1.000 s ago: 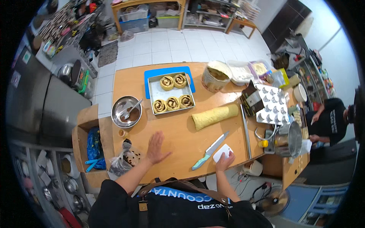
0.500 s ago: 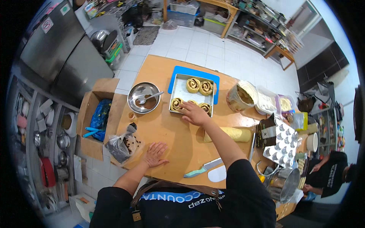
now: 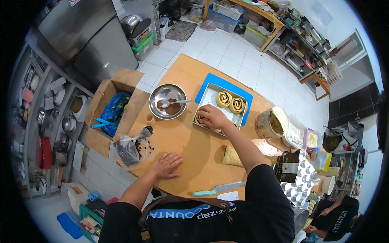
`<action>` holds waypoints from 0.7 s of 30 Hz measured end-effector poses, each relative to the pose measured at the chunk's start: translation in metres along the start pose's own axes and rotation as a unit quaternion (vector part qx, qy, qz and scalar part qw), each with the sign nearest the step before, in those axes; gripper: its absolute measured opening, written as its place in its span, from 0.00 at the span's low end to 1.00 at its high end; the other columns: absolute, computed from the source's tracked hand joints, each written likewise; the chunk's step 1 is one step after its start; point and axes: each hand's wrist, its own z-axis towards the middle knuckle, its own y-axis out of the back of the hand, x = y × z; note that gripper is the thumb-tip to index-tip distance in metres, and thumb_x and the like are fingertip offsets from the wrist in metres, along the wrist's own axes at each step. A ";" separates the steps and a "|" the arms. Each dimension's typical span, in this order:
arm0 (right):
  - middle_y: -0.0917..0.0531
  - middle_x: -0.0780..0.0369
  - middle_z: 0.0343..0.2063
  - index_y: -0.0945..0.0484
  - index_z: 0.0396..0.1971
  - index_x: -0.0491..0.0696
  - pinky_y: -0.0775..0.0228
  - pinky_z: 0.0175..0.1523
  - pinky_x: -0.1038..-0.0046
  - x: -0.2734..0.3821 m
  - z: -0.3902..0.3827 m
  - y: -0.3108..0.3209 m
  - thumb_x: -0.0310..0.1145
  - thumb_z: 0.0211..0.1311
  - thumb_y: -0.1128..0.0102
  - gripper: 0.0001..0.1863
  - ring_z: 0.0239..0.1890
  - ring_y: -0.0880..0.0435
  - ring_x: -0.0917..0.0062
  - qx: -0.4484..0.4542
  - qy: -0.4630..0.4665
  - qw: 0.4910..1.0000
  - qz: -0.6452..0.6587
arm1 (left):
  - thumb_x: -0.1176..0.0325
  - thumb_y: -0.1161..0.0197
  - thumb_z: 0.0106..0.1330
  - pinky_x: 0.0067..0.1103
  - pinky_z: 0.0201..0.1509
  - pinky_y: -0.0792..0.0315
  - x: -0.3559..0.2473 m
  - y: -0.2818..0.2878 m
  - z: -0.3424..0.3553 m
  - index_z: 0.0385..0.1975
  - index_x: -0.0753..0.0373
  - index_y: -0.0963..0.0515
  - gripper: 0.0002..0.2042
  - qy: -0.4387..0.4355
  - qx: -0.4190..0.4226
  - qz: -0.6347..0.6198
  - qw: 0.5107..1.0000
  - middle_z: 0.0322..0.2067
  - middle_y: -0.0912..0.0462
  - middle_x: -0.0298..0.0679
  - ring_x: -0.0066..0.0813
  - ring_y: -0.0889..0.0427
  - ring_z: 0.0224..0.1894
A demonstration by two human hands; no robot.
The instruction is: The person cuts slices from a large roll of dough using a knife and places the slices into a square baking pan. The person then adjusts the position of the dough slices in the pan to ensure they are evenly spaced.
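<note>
My right hand reaches into a square metal pan, its fingers curled over a spiral dough roll in the near left corner. Two more spiral rolls sit at the pan's far side; others along the near side are partly hidden by my hand and wrist. My left hand lies flat on the wooden table with fingers stretched out, holding nothing. Under my right forearm is a thick rolled dough log. A knife with a mint handle and a white scraper lie near my body.
A blue mat is under the pan. To its left stand a steel bowl with a spoon and brown powder, and a bag of dark bits. Tubs, a dark pouch and a cupcake tray crowd the right. Another person works beyond.
My right hand has shifted from resting over the near rolls to curling its fingers over the near left one. My left hand stays flat on the table. The view has turned slightly.
</note>
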 end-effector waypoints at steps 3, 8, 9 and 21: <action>0.23 0.60 0.46 0.22 0.40 0.50 0.31 0.55 0.64 -0.007 0.001 -0.002 0.36 0.56 0.38 0.12 0.50 0.26 0.63 0.062 0.002 0.998 0.004 | 0.40 0.36 0.53 0.40 0.70 0.50 -0.001 0.003 0.003 0.60 0.59 0.34 0.39 0.013 0.020 0.007 1.000 0.62 0.34 0.42 0.41 0.40 0.67; 0.23 0.60 0.45 0.21 0.39 0.50 0.31 0.54 0.64 -0.002 -0.004 -0.008 0.35 0.56 0.38 0.11 0.49 0.25 0.63 0.011 -0.005 1.000 0.012 | 0.41 0.35 0.53 0.40 0.70 0.50 -0.002 0.002 0.001 0.60 0.59 0.34 0.38 0.004 0.000 -0.007 1.000 0.63 0.34 0.42 0.40 0.40 0.67; 0.22 0.60 0.44 0.21 0.39 0.50 0.31 0.53 0.64 -0.001 -0.006 -0.007 0.34 0.56 0.38 0.11 0.49 0.25 0.63 -0.008 -0.007 1.000 0.009 | 0.41 0.35 0.53 0.40 0.70 0.50 -0.003 0.002 0.002 0.60 0.59 0.34 0.38 0.002 0.001 -0.010 1.000 0.63 0.34 0.42 0.40 0.40 0.67; 0.21 0.60 0.44 0.18 0.35 0.49 0.30 0.52 0.64 0.007 0.000 -0.019 0.35 0.52 0.35 0.10 0.48 0.24 0.64 -0.042 -0.054 0.997 0.040 | 0.39 0.35 0.51 0.40 0.69 0.51 0.003 0.001 0.002 0.62 0.58 0.35 0.41 0.004 0.025 0.018 1.000 0.64 0.36 0.41 0.39 0.40 0.67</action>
